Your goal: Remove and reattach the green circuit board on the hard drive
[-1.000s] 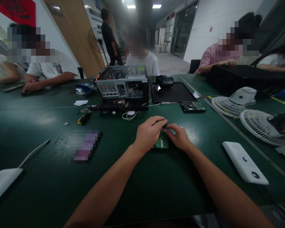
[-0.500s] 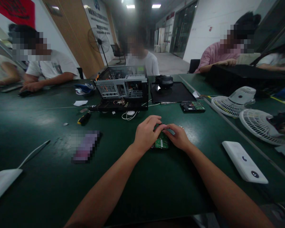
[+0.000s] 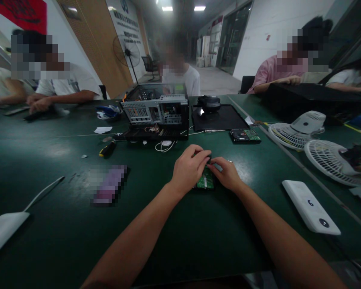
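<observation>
A hard drive [image 3: 205, 181] lies on the green table in front of me, its green circuit board facing up. Over its left and far part is my left hand [image 3: 190, 166], fingers bent and closed around a small dark piece [image 3: 209, 159] whose kind I cannot make out. My right hand [image 3: 226, 172] is at the drive's right edge, thumb and forefinger pinched together close to the left fingertips. Whatever sits between those right fingertips is too small to tell. Both hands hide much of the drive's far half.
Beyond stands an open computer case [image 3: 155, 112]. To its right are a black panel [image 3: 228, 118] and another hard drive [image 3: 245, 135]. A yellow-black screwdriver [image 3: 107, 149] and a blurred-out phone [image 3: 110, 184] lie left; a white power bank [image 3: 311, 206] and fan parts [image 3: 291, 132] lie right. Several people sit around.
My left fingers have lifted and shifted slightly, and the dark piece now shows between them. My right hand stays by the drive, its fingertips a little apart from the left ones.
</observation>
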Motion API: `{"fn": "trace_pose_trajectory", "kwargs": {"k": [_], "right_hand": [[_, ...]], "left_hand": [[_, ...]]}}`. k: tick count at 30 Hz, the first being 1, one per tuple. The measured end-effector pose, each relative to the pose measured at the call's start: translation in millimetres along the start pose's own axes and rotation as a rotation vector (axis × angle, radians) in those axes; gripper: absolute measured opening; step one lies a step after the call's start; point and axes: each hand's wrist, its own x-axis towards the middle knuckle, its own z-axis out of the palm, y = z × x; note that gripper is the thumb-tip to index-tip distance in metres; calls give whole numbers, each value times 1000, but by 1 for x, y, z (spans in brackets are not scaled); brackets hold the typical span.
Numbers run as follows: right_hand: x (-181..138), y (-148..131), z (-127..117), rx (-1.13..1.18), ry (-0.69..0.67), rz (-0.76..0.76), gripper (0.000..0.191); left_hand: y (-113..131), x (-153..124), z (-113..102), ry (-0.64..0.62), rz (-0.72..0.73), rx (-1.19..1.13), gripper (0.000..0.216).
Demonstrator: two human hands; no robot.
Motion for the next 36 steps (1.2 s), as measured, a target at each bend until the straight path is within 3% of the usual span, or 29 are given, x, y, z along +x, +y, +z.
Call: {"fn": "trace_pose_trajectory", "kwargs": {"k": [15,23,36], "right_hand": [[0,0,0,-6,12,25,12],[-1,1,0,-2,19,17,15],[0,-5,-1,11,-9,-12,15]], "left_hand": [[3,-3,-1,-49,164,97,27],[3,1,1,-25,55,-116,23],[3,0,1,33,-12,-48,15]]}}
